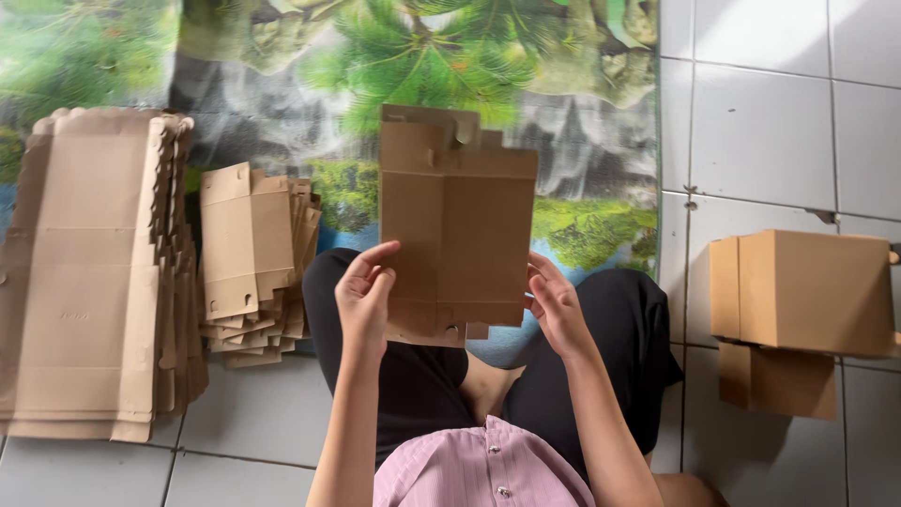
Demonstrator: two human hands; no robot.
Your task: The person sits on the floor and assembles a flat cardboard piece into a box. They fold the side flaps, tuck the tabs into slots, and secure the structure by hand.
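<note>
White floor tiles lay under the seated person, with a printed mat of green palm trees and grey rocks spread across the far side. Both hands held up a flat, unfolded brown cardboard box blank over the lap, upright and facing the camera: the left hand pinched its near left edge, thumb on the front, and the right hand gripped the near right edge with fingers curled behind. To handle it well, as I judged, the grips would best stay low on the edges, clear of the printed creases, so the panels could bend along their scores without buckling. On the left lay a tall stack of large flat brown cardboard sheets, and just beside it a smaller pile of flat brown box blanks, near the left knee. At the right, well apart from the hands, stood a folded brown cardboard box resting on another. Open tile remained near the right knee and between the piles and lap.
</note>
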